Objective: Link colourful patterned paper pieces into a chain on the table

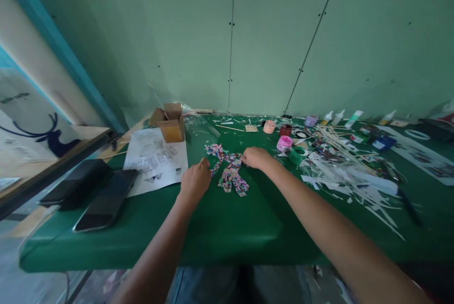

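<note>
A multicoloured patterned paper figure (pixel 231 171) made of several strips lies flat on the green table (pixel 220 228), between my two hands. My left hand (pixel 195 180) rests beside the figure's left side, fingers curled, fingertips at a strip. My right hand (pixel 255 157) sits at the figure's upper right edge, fingers bent and touching the paper. Whether either hand pinches a strip is too small to tell.
A small cardboard box (pixel 170 122) and a printed sheet (pixel 155 160) lie at the left, with two dark phones (pixel 106 200) near the left edge. Paint pots (pixel 284 143), a green tape roll (pixel 298 154), wooden sticks (pixel 340 145), glue bottles (pixel 353 118) and paper scraps (pixel 354 181) crowd the right.
</note>
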Available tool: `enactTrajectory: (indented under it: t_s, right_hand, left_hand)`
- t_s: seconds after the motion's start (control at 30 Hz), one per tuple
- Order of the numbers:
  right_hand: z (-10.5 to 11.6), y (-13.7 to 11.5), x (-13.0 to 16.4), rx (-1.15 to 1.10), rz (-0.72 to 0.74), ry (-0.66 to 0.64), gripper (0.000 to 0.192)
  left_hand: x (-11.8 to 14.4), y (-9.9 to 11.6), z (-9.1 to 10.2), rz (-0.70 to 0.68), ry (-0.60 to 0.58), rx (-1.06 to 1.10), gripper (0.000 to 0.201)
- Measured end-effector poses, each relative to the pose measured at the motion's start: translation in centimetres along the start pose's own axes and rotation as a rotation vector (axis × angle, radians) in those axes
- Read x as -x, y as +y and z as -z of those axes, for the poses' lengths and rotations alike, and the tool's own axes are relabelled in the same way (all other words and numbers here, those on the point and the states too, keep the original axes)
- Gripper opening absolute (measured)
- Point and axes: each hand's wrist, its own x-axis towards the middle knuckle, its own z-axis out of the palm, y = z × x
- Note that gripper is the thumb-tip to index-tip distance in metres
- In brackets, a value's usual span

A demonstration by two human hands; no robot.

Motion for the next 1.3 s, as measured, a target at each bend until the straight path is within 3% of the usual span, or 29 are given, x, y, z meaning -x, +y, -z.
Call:
enactTrajectory:
  t_s: [0.1,0.2,0.3,0.47,0.57,0.63,0.73,0.93,1.03,1.13,1.23,1.3]
  right_hand:
    - [-0.5,-0.4,1.8,0.016,0.028,0.115,0.019]
    - [-1.1,-1.5,3.2,0.022,0.268,0.293,0.027]
    - [-1.6,-2.7,4.4,0.026,0.390,0.267,0.025]
    - [-1.2,-3.3,4.3,0.032,0.352,0.178,0.023]
    - [-0.1,-2.0,1.7,-0.045,0.277,0.193,0.026]
    - [0.6,-0.5,-1.0,-0.083,0.139,0.281,0.027]
    - [1.3,1.8,-5.9,-0.056,-0.057,0.336,0.025]
    - [0.9,3.3,-13.3,0.034,-0.148,0.296,0.032]
    - [0.6,2.2,-15.2,-0.034,-0.099,0.326,0.034]
    - [0.7,-0.1,-15.5,-0.155,0.081,0.417,0.031]
    - [0.9,-3.3,-13.9,-0.209,0.283,0.454,0.027]
    - [0.9,-5.6,-12.3,-0.199,0.390,0.429,0.028]
  left_hand:
    - [-0.1,0.9,-0.1,-0.121,0.069,0.025,0.031]
    - [-0.3,1.4,-0.2,-0.209,0.038,0.022,0.034]
    - [-0.6,1.6,-0.4,-0.141,0.011,-0.003,0.034]
    - [-0.7,1.3,-0.6,-0.082,0.108,-0.082,0.033]
    - [-1.2,1.8,0.0,-0.108,0.211,-0.084,0.032]
    - [-2.0,2.5,0.8,-0.131,0.250,-0.031,0.032]
    - [-3.8,3.9,1.6,-0.206,0.224,0.113,0.026]
    - [-5.2,4.9,0.1,-0.383,0.183,0.401,0.019]
    - [-4.8,3.9,0.3,-0.385,0.264,0.457,0.019]
    - [-4.4,1.9,1.5,-0.267,0.328,0.429,0.017]
    - [-3.4,-1.6,2.3,-0.089,0.298,0.282,0.024]
    - [-2.3,-4.5,2.2,0.062,0.218,0.134,0.044]
